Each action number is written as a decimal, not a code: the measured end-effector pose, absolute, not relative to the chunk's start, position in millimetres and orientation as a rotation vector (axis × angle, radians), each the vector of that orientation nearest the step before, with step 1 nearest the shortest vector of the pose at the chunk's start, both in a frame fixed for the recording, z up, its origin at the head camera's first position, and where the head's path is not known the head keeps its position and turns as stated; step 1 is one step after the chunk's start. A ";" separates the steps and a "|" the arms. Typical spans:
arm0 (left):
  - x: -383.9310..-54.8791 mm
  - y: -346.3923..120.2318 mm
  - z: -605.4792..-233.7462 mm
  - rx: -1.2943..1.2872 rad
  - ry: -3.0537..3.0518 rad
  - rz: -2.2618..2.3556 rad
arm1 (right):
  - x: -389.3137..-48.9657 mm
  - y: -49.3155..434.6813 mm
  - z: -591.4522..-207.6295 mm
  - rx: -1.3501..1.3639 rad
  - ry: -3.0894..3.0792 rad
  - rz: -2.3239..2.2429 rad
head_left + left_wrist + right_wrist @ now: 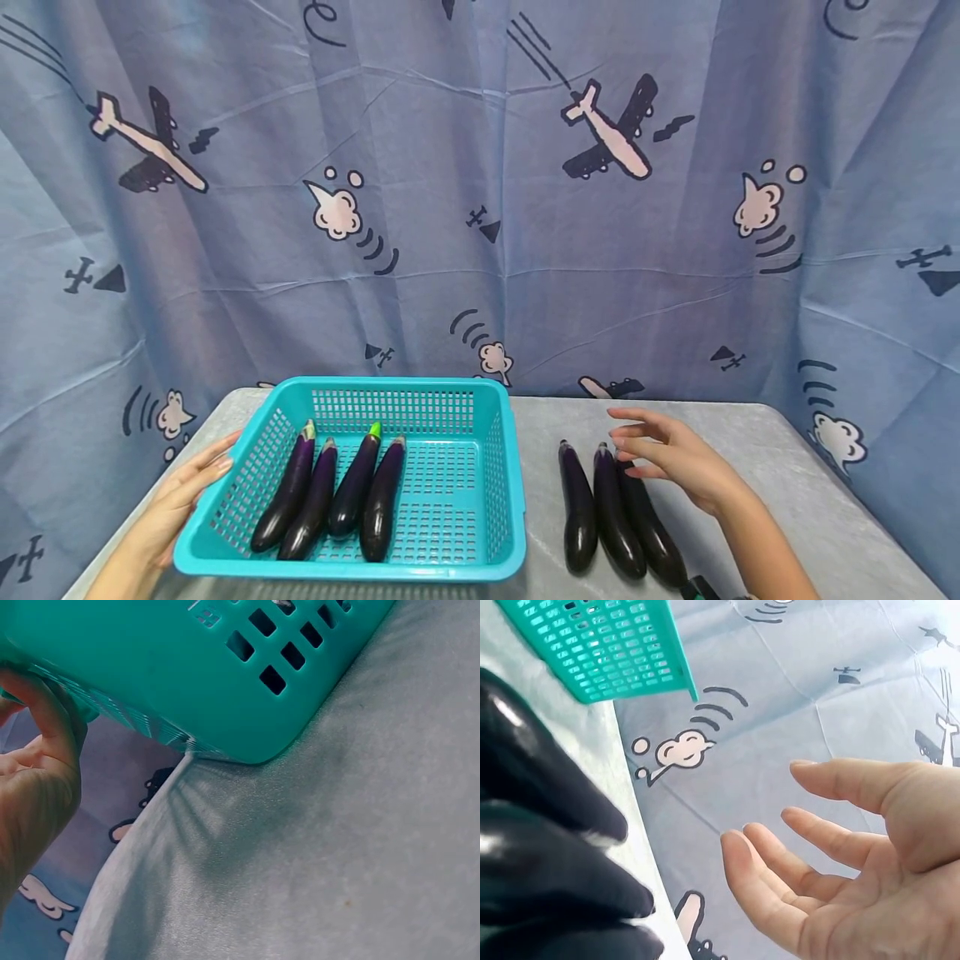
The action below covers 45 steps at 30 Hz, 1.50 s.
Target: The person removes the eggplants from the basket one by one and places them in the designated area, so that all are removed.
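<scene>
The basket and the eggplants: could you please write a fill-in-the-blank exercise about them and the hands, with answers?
The basket holds ____ eggplants.
In the head view, other eggplants lie on the table to its ____.
The ____ hand touches the basket.
The right hand holds ____.

Missing words: four; right; left; nothing.

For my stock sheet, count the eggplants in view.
7. Four eggplants lie side by side in the turquoise basket; three others lie on the gray table to its right. None seems hidden.

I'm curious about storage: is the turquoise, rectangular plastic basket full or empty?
Partly full: the basket holds four long, purple eggplants, with bare floor beside them.
</scene>
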<state>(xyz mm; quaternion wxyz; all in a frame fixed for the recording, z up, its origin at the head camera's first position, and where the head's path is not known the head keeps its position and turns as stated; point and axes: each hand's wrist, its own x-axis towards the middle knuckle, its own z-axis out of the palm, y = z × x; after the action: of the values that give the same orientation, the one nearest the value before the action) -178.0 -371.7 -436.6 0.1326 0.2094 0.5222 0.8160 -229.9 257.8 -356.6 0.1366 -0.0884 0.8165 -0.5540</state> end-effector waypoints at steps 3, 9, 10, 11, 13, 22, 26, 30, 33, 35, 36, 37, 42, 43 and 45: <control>-178.0 -372.5 -436.6 0.606 1.521 2.367 | -230.9 252.3 -353.6 -0.275 2.369 -1.607; -177.4 -374.0 -435.5 0.574 1.588 2.349 | -232.1 238.5 -344.8 -0.286 2.365 -1.619; -177.2 -374.2 -435.3 0.565 1.606 2.345 | -232.4 235.9 -343.0 -0.287 2.367 -1.618; -177.1 -374.2 -434.9 0.555 1.621 2.341 | -232.6 233.3 -341.2 -0.292 2.367 -1.618; -176.8 -374.5 -434.0 0.539 1.638 2.335 | -233.2 228.0 -337.5 -0.312 2.366 -1.618; -175.7 -372.8 -430.0 0.424 1.799 2.323 | -236.3 207.9 -324.4 -0.396 2.389 -1.579; -176.0 -372.8 -429.3 0.371 1.897 2.315 | -238.6 199.3 -321.4 -0.390 2.392 -1.568; -174.5 -372.4 -429.2 0.309 1.961 2.320 | -241.4 190.1 -318.9 -0.402 2.403 -1.546; -173.4 -371.4 -428.5 0.262 1.994 2.326 | -243.6 182.0 -316.0 -0.415 2.416 -1.524; -172.8 -371.0 -428.0 0.234 2.004 2.331 | -245.3 176.0 -313.5 -0.425 2.417 -1.516; -172.6 -370.9 -427.7 0.221 2.007 2.333 | -246.1 172.3 -312.5 -0.424 2.422 -1.512; -172.5 -370.9 -427.6 0.214 2.009 2.334 | -247.0 168.9 -311.4 -0.427 2.423 -1.512; -172.9 -371.0 -427.7 0.225 1.991 2.339 | -252.5 151.0 -310.3 -0.453 2.435 -1.494; -173.1 -371.0 -427.9 0.237 1.987 2.341 | -253.6 147.6 -310.7 -0.458 2.435 -1.492; -173.7 -371.3 -428.5 0.269 1.976 2.345 | -255.8 141.1 -311.5 -0.463 2.432 -1.493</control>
<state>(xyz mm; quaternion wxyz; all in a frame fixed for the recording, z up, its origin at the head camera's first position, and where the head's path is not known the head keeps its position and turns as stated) -173.7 -371.3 -428.5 0.0317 0.0872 0.6417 0.7613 -255.8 141.1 -311.5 0.1250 -0.1588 0.8346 -0.5124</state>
